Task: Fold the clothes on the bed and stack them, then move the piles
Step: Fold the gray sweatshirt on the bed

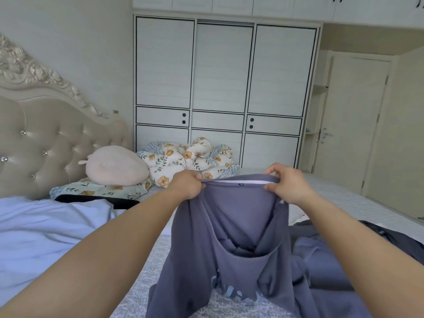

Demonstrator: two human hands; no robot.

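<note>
The bed [146, 260], covered in a pale patterned sheet, fills the lower part of the view and runs away toward a white wardrobe [224, 88] with sliding doors at its far side; a tufted headboard [46, 138] stands along the left. On the left of the bed lies a light blue garment [41, 235] spread loosely, with a strip of black cloth [96, 199] just beyond it. At the far end, near the wardrobe, a floral quilt [190, 159] is bunched in a heap, and a pink plush pillow [117, 166] rests beside it on a floral pillowcase. In the middle, a grey-blue hooded garment [229, 237] is held up above the bed by its upper edge, which runs level from left to right; its long axis hangs down from there toward the viewer, the lower part trailing onto the sheet, and its hood sags open in the middle with a pale printed patch below. More grey-blue and dark cloth [344, 260] lies on the right of the bed, touching the hanging garment. The left hand [187, 183] grips the left end of the upper edge, fingers curled round the cloth. The right hand [285, 180] pinches the right end between thumb and curled fingers.
</note>
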